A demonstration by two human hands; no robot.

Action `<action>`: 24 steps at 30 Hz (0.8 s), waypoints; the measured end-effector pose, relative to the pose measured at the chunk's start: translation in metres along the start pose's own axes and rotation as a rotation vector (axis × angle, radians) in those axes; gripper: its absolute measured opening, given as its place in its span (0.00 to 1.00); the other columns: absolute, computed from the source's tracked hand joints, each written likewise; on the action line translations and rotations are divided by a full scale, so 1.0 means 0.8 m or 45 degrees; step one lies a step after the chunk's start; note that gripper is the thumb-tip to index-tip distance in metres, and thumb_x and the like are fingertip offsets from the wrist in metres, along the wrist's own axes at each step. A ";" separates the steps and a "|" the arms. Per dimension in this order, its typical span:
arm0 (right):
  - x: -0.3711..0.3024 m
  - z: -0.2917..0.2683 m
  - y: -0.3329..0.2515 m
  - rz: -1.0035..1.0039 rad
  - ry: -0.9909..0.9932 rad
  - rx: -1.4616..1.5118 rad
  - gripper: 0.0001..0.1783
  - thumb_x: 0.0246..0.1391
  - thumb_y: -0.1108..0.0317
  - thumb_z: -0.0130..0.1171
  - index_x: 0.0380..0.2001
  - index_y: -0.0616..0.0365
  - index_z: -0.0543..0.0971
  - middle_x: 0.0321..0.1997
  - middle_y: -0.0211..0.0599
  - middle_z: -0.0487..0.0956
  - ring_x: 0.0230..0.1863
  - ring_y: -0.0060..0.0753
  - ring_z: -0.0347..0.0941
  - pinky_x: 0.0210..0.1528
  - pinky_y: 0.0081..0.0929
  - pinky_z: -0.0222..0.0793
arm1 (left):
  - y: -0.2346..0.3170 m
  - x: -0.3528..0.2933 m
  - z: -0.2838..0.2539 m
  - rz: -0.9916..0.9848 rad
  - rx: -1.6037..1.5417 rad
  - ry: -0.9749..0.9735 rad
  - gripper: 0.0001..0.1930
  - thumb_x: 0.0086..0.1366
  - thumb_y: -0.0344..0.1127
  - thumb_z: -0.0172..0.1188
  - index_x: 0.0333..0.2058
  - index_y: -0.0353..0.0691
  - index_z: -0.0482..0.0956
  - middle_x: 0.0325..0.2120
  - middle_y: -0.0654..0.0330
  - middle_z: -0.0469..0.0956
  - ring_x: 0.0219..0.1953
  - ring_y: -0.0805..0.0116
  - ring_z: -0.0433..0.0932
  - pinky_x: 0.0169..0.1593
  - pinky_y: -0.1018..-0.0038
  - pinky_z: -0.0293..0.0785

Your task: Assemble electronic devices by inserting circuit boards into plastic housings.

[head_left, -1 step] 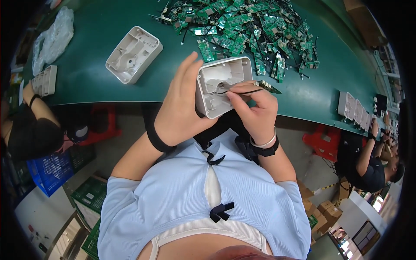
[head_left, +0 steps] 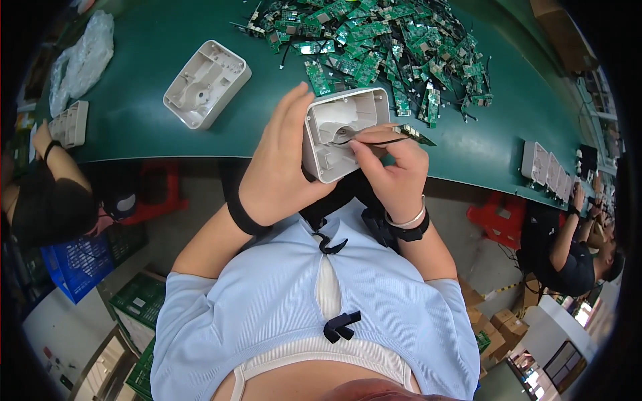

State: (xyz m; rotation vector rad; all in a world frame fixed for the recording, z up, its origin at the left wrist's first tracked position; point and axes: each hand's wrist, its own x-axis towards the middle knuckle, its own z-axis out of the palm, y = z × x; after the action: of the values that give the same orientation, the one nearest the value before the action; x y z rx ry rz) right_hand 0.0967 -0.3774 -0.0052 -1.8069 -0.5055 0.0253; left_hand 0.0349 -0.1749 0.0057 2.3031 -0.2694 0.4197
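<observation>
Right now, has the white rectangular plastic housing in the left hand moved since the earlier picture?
No: the housing in the left hand shows no visible shift against the smooth dark green table.

Counter: green, smooth, its near edge bowed across the view. At the far side, a loose pile of green circuit boards, overlapping at many angles, black leads tangled among them (count not possible). Left of the pile, well apart from it: one pale housing, open side up, set askew. Toward the left end, a crumpled clear plastic bag, with pale compartmented parts near it by the edge. Right end: row of pale housings along the edge.
</observation>
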 end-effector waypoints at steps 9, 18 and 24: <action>0.002 0.013 -0.007 -0.651 -0.051 -0.362 0.14 0.42 0.84 0.73 0.33 0.60 0.84 0.34 0.39 0.87 0.37 0.43 0.83 0.40 0.34 0.78 | 0.009 -0.003 0.009 -0.064 -0.127 0.028 0.52 0.51 0.28 0.76 0.72 0.34 0.53 0.65 0.38 0.60 0.64 0.34 0.69 0.64 0.53 0.73; -0.010 0.025 -0.004 -0.480 0.091 -0.239 0.13 0.45 0.82 0.74 0.34 0.59 0.83 0.36 0.36 0.88 0.34 0.37 0.83 0.38 0.31 0.76 | 0.013 -0.006 0.016 -0.071 -0.155 0.078 0.52 0.52 0.26 0.74 0.72 0.37 0.51 0.66 0.39 0.57 0.63 0.34 0.70 0.60 0.54 0.77; -0.012 0.022 0.004 -0.463 0.140 -0.406 0.13 0.45 0.80 0.76 0.34 0.58 0.83 0.37 0.35 0.88 0.30 0.34 0.82 0.35 0.27 0.74 | 0.017 -0.006 0.011 -0.115 -0.149 0.050 0.51 0.53 0.26 0.74 0.72 0.38 0.51 0.67 0.40 0.57 0.62 0.34 0.72 0.57 0.54 0.80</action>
State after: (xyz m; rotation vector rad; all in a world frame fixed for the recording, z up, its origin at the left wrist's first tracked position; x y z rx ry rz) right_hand 0.0844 -0.3649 -0.0156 -1.9838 -0.7863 -0.4232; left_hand 0.0277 -0.1904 0.0071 2.1811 -0.1654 0.3928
